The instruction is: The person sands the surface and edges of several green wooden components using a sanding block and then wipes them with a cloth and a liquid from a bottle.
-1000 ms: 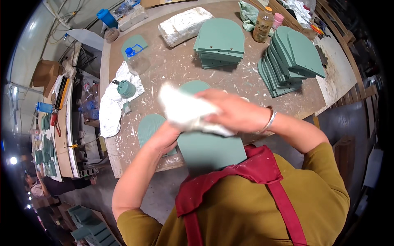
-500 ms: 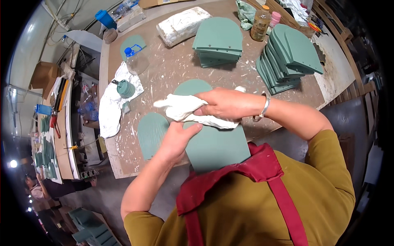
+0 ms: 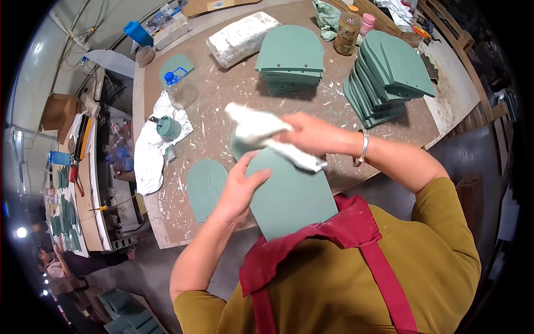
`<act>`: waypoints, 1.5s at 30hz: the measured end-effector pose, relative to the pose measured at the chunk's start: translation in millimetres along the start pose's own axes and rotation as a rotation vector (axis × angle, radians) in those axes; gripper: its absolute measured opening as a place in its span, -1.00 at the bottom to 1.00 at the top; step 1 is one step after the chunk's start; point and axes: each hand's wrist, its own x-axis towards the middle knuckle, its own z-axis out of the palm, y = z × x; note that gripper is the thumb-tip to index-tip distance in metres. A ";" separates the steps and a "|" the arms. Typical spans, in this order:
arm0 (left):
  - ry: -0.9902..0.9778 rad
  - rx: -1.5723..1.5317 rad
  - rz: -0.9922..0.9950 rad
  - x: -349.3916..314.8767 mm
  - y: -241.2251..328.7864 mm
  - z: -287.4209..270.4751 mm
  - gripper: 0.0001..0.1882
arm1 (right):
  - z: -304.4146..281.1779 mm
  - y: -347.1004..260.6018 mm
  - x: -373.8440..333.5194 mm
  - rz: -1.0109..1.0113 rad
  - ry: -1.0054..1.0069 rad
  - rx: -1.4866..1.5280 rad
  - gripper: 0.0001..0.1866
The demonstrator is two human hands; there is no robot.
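While the left hand point(image 3: 239, 192) is pinching a sage-green arched panel point(image 3: 295, 200) by its ten-o'clock edge, thumb lying on the face, the right hand point(image 3: 314, 133) is clutching a bunched white cloth point(image 3: 258, 123) across the panel's twelve-o'clock rim. That edge grip is presumably steadying the panel while leaving its face uncovered; the maroon apron point(image 3: 356, 222) is hiding its lower end. Clockwise from the panel, the paint-flecked brown worktable point(image 3: 217, 108) is carrying a neat panel stack point(image 3: 289, 47) at twelve, a leaning panel stack point(image 3: 384, 72) at one, and a wrinkled arched panel point(image 3: 203, 189) at nine. At ten, a white rag point(image 3: 147, 167) is lying beneath a green ribbed container point(image 3: 168, 128), perhaps shielding the tabletop. Beyond, a side bench point(image 3: 88, 222) is standing at nine, and another person point(image 3: 55, 269) is appearing between eight and nine.
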 end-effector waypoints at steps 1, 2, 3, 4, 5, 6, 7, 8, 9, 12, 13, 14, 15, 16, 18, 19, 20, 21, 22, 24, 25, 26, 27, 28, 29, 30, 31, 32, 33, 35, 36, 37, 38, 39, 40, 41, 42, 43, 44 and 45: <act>0.014 -0.004 -0.001 -1.1 3.0 -2.7 -0.52 | -2.8 15.9 4.6 0.055 0.093 0.158 -0.62; 0.029 -0.008 -0.002 -1.6 5.0 -4.4 -0.52 | -4.5 23.4 -3.7 0.103 0.082 0.319 -0.61; 0.050 0.014 0.017 0.3 6.4 -4.6 -0.55 | -3.9 27.6 -9.0 0.144 0.069 0.476 -0.59; 0.073 0.032 0.026 -1.0 5.1 -4.2 -0.59 | 5.3 22.7 -17.5 0.142 0.058 0.553 -0.59; 0.096 0.051 0.035 -2.1 4.3 -4.4 -0.62 | 11.9 18.0 -24.3 0.141 0.048 0.630 -0.57; 0.105 0.079 0.009 -1.3 4.8 -4.5 -0.66 | 11.6 21.3 -26.6 0.125 0.039 0.610 -0.58; 0.115 0.108 -0.016 1.3 6.1 -4.8 -0.70 | 12.7 22.1 -26.8 0.089 0.041 0.576 -0.58; 0.124 0.136 -0.041 4.3 7.5 -5.1 -0.73 | 13.8 22.6 -27.1 0.052 0.043 0.541 -0.58; 0.104 0.175 -0.044 8.4 8.4 -6.4 -0.73 | 14.3 22.7 -27.0 0.014 0.042 0.506 -0.57; 0.046 0.275 -0.052 17.2 11.5 -9.2 -0.74 | 13.8 18.9 -33.6 -0.063 0.064 0.337 -0.58; 0.027 0.298 -0.057 18.1 13.2 -9.0 -0.74 | 13.0 14.3 -36.0 -0.082 0.076 0.297 -0.58; 0.010 0.321 -0.061 17.9 14.5 -8.5 -0.73 | 9.9 6.0 -41.2 -0.036 0.074 0.275 -0.60; 0.037 0.254 -0.067 13.1 17.9 -2.5 -0.74 | 9.2 10.5 -41.7 -0.035 0.078 0.301 -0.60; 0.059 0.191 -0.078 6.2 22.1 6.7 -0.75 | 7.7 21.0 -41.4 -0.033 0.088 0.330 -0.60; 0.128 0.102 -0.111 -6.2 13.4 10.4 -0.76 | -1.8 24.4 -47.8 0.050 0.129 0.332 -0.61; 0.170 0.078 -0.130 -13.1 0.3 5.2 -0.76 | -4.5 24.9 -52.0 0.041 0.184 0.399 -0.62; 0.210 0.055 -0.148 -15.9 -9.8 1.1 -0.75 | -7.2 26.8 -53.7 -0.018 0.194 0.299 -0.61; 0.218 0.048 -0.122 -17.9 -15.5 0.6 -0.73 | -7.0 27.4 -55.4 -0.073 0.201 0.203 -0.59; 0.231 0.037 -0.097 -19.6 -23.5 2.3 -0.71 | -3.0 22.3 -53.2 -0.281 0.285 -0.122 -0.56; 0.263 -0.039 0.157 -8.7 -48.9 13.3 -0.66 | 11.9 -6.7 -45.5 -0.563 0.369 -0.725 -0.48; 0.214 0.455 0.275 -5.3 -49.9 9.0 -0.65 | 19.5 -17.6 -39.9 -0.605 0.293 -0.867 -0.50; 0.195 0.398 0.232 -10.4 -49.8 12.8 -0.65 | 17.0 -21.2 -32.9 -0.434 0.088 -0.801 -0.53; 0.179 0.341 0.192 -17.4 -40.4 23.2 -0.65 | 8.1 -24.2 -25.2 -0.267 -0.112 -0.727 -0.56; 0.181 0.298 0.178 -19.4 -41.5 21.7 -0.64 | -5.9 -28.0 -18.7 -0.082 -0.175 -0.526 -0.61; 0.183 0.256 0.163 -23.4 -45.9 18.0 -0.63 | -13.2 -10.8 -18.3 -0.087 -0.080 -0.377 -0.59; 0.194 0.204 0.150 -25.5 -50.0 15.1 -0.63 | -15.0 7.9 -17.6 -0.114 -0.051 -0.222 -0.59; 0.200 0.137 0.142 -26.0 -49.4 18.2 -0.62 | -16.9 23.3 -19.7 -0.137 -0.031 -0.069 -0.58; 0.205 0.070 0.133 -25.4 -46.5 22.6 -0.62 | -20.3 34.5 -22.6 -0.024 -0.005 0.043 -0.57; 0.208 0.005 0.121 -23.9 -44.1 24.3 -0.62 | -24.0 41.9 -25.8 0.091 0.025 0.157 -0.57; 0.261 -0.129 0.138 -16.7 -38.0 21.3 -0.62 | -45.0 54.7 -31.9 0.230 0.065 0.557 -0.61; 0.287 -0.199 0.148 -10.7 -37.0 18.4 -0.62 | -55.5 61.1 -36.4 0.175 0.113 0.669 -0.61; 0.265 -0.261 0.138 -2.4 -41.3 13.3 -0.61 | -58.4 54.2 -36.7 0.115 0.146 0.790 -0.60; 0.243 -0.323 0.129 10.8 -49.1 6.5 -0.60 | -49.8 42.4 -35.1 0.023 0.166 0.907 -0.58; 0.203 -0.379 0.107 21.7 -51.9 7.4 -0.59 | -38.3 34.6 -29.4 -0.076 0.151 1.007 -0.58; -0.222 -0.520 0.118 27.1 -48.6 13.3 -0.57 | -29.3 37.3 -19.7 -0.118 0.050 0.929 -0.57; -0.651 -0.649 0.122 30.4 -47.8 19.8 -0.55 | -21.0 37.5 -10.6 -0.161 -0.051 0.848 -0.55; -0.632 -0.773 -0.036 39.5 -65.2 28.8 -0.48 | -2.6 24.8 -7.6 -0.213 -0.001 0.719 -0.54; -0.634 -0.754 -0.009 29.2 -49.2 46.9 -0.41 | 12.3 13.2 -8.2 -0.259 0.043 0.584 -0.53; -0.544 -0.400 0.137 23.3 -39.1 54.0 -0.41 | 9.8 6.1 -13.5 -0.084 -0.012 0.716 -0.52; -0.452 -0.050 0.274 18.5 -29.3 58.1 -0.41 | 11.6 12.4 -15.5 -0.115 0.038 0.745 -0.54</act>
